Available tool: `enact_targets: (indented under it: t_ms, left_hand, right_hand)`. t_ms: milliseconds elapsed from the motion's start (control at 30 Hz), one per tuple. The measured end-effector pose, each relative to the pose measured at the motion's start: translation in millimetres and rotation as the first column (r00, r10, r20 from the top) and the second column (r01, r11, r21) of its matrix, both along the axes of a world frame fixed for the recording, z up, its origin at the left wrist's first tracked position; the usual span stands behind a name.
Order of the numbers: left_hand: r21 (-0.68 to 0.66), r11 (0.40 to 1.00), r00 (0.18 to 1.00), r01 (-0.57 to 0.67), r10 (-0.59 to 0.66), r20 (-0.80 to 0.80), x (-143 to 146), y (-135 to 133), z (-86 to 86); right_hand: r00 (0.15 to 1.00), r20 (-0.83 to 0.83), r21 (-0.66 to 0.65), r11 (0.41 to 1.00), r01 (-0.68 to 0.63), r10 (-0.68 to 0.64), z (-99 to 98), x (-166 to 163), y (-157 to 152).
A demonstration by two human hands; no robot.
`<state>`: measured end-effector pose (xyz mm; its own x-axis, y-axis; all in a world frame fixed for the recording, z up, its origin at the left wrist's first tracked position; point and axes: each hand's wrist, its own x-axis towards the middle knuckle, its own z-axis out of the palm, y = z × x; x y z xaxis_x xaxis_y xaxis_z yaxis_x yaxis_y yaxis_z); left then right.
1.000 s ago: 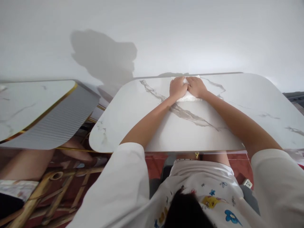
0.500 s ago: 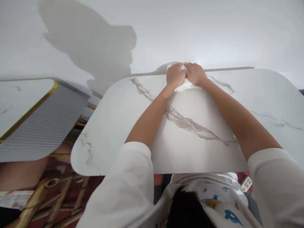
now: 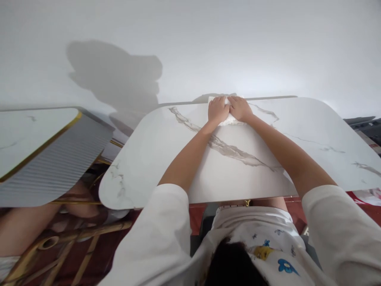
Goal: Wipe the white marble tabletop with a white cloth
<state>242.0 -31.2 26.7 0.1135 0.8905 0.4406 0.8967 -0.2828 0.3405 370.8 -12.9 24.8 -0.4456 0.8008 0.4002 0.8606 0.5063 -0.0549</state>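
My left hand (image 3: pixel 218 110) presses down on a folded white cloth (image 3: pixel 230 120) at the far edge of a white marbled tabletop (image 3: pixel 166 159). Beside it my right hand (image 3: pixel 240 109) bears on the same cloth, its fingers over the top. The two hands meet at the thumbs, and both arms reach straight forward. Most of the cloth is covered; its near edge and a far corner show. Grey-brown veins run across the tabletop on either side of my forearms.
A pale wall (image 3: pixel 238 47) stands right behind the tabletop. To the left is another marbled table (image 3: pixel 32 131) with a gold edge and ribbed grey side. Below it are a person's bare legs (image 3: pixel 32 226) and a bamboo chair (image 3: pixel 65 242). A dark object (image 3: pixel 367 126) lies at the far right.
The view has tilted up and shifted slightly, so the table and hands sit lower at their far edge. Both hands remain on the cloth at about the same spot on the tabletop.
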Motion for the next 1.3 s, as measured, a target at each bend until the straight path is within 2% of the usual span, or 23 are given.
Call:
enact_targets:
  t_ms: [333,667,833,967,1100,1200,1300]
  left_hand:
    - [-0.034,0.999,0.997,0.036,-0.038,-0.062,6.0,-81.8,2.6]
    - [-0.075,0.995,0.987,0.068,-0.078,-0.144,6.1,-201.4,8.8]
    - [-0.066,0.993,0.984,0.098,-0.107,-0.146,20.4,-244.1,8.5]
    - [-0.058,0.989,0.980,0.138,-0.145,-0.137,48.3,-256.2,4.9]
    - [-0.041,0.982,0.972,0.184,-0.188,-0.142,73.0,-248.1,4.8]
    - [-0.034,0.982,0.975,0.186,-0.189,-0.120,80.4,-227.2,6.9]
    - [-0.032,0.985,0.982,0.169,-0.171,-0.084,81.8,-194.1,8.7]
  right_hand:
    - [0.998,-0.057,0.028,0.999,0.030,-0.029,-4.3,4.5,-85.6]
    - [0.997,-0.032,-0.009,0.997,-0.072,0.071,-2.1,13.0,-200.5]
    - [0.993,-0.047,-0.027,0.993,-0.112,0.110,-2.9,34.6,-240.3]
    - [0.990,-0.060,-0.038,0.991,-0.132,0.129,0.6,67.0,-258.2]
    - [0.993,-0.075,-0.021,0.996,-0.090,0.088,3.6,92.1,-256.9]
    - [0.997,-0.066,-0.014,0.999,-0.048,0.047,3.7,97.6,-234.3]
    - [0.998,-0.031,-0.016,0.999,-0.050,0.049,4.4,96.8,-195.7]
